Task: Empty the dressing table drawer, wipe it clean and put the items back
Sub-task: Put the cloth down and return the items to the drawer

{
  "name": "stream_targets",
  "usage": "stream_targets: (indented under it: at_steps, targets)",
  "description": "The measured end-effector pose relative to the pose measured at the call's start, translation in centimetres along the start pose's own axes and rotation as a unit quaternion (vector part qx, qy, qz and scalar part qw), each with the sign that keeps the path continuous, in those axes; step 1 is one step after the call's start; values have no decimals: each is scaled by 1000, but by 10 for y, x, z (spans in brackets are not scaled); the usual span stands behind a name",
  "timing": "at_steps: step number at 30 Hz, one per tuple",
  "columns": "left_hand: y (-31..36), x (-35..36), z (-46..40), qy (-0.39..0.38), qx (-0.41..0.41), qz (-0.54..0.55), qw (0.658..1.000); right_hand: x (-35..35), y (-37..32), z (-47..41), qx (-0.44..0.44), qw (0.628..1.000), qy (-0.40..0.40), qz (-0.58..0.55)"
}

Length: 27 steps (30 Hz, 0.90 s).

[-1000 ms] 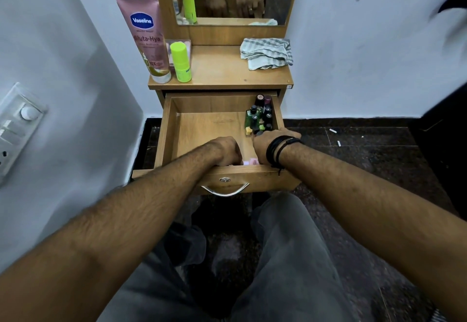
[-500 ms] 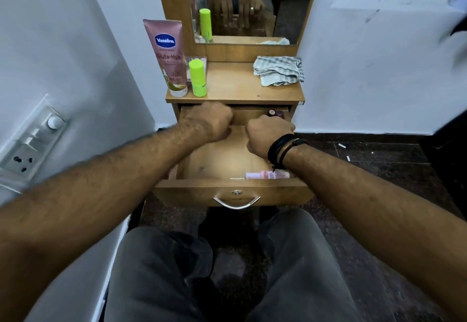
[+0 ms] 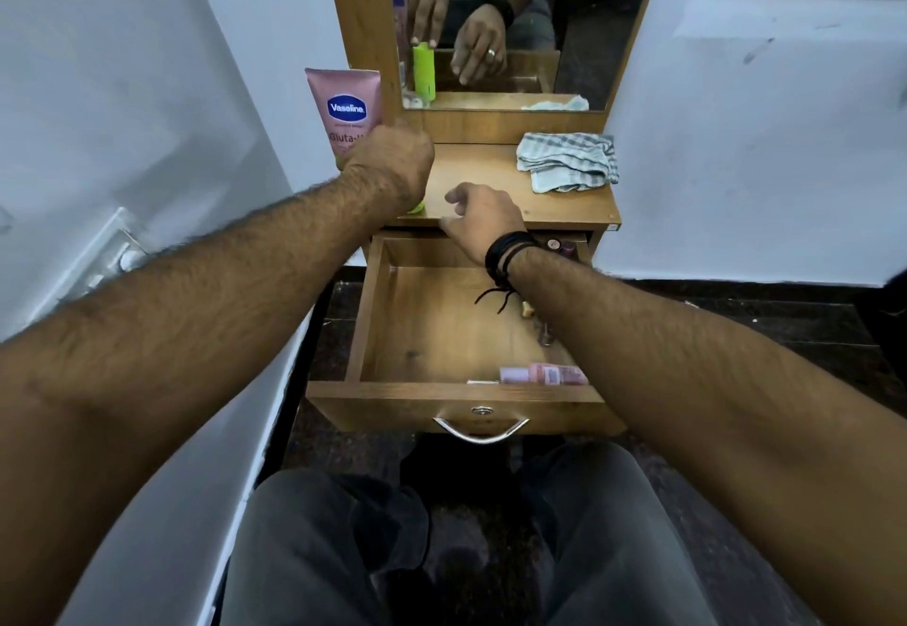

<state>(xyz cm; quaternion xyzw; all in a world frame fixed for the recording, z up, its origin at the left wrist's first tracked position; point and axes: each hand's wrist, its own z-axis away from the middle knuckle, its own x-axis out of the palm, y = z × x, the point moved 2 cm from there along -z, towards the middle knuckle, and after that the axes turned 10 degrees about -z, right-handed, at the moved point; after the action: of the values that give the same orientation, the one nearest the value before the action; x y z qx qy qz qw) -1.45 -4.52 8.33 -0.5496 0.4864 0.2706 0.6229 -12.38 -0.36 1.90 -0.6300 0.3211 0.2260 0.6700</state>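
Now the left hand [image 3: 387, 161] is closed over the green stick [image 3: 417, 206] on the tabletop, while the empty, loose right hand [image 3: 483, 220] hovers nearer the pink tubes [image 3: 545, 374] lying crosswise along the drawer [image 3: 373, 311] front.

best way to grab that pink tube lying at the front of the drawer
Pinch the pink tube across its narrow width at mid-length, coming straight down from above. It lies flat on its side along the front wall of the drawer, so an end-on or front approach looks blocked, while its top is exposed. The right hand looks nearer.
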Motion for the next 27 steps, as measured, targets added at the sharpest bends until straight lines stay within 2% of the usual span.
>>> stream_targets:
  at_steps: [12,19,23,27]
  targets:
    - [1,0,-3,3,14,64,998,10,17,-1,-23,999,33,-33]
    - [13,-2,27,52,44,193,979,-14,18,16,-89,996,19,4]
    - [31,17,59,17,55,259,964,-19,21,32,-97,991,-25,84]
    - [50,43,79,-46,47,302,951,-4,32,50,-63,988,-84,117]
